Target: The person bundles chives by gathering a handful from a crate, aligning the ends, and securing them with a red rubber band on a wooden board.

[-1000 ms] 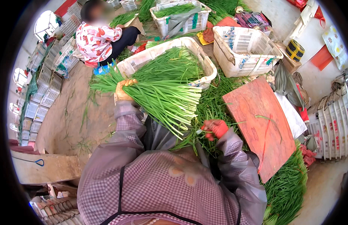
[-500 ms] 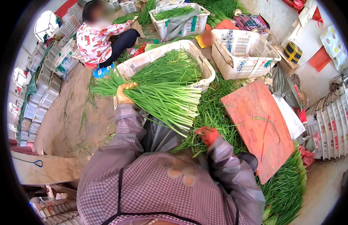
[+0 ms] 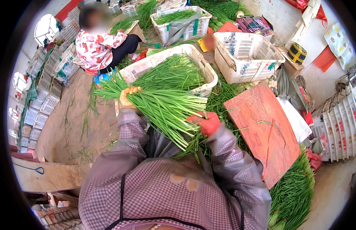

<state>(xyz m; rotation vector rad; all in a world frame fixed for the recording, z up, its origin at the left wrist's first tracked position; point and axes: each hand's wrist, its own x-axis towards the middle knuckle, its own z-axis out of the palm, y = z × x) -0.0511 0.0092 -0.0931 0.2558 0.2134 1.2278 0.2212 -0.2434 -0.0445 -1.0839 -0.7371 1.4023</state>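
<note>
My left hand point(image 3: 128, 96), in a yellowish glove, is wrapped round a thick bunch of green chives point(image 3: 162, 107). The bunch lies slantwise before me, leaf tips to the left and pale stalk ends to the right. At those pale ends is my right hand point(image 3: 206, 122) in a red glove, its fingers closed on a few stalks at the edge of the bunch. Just beyond the bunch stands a white plastic crate point(image 3: 211, 78) with more chives point(image 3: 172, 73) lying in it. Loose green leaves point(image 3: 220, 103) are heaped below and beside my right hand.
A reddish wooden board point(image 3: 262, 130) lies to my right over a pile of chives point(image 3: 293, 191). Another white crate point(image 3: 247, 71) stands beyond it. At the far left a person point(image 3: 97, 46) sits low, near stacked crates point(image 3: 43, 103). Nested white crates point(image 3: 337, 130) lean by the right wall.
My right hand has moved up and left from beside my lap to the stalk ends and closed on some of them. My left hand still grips the bunch, nearly in the same place.
</note>
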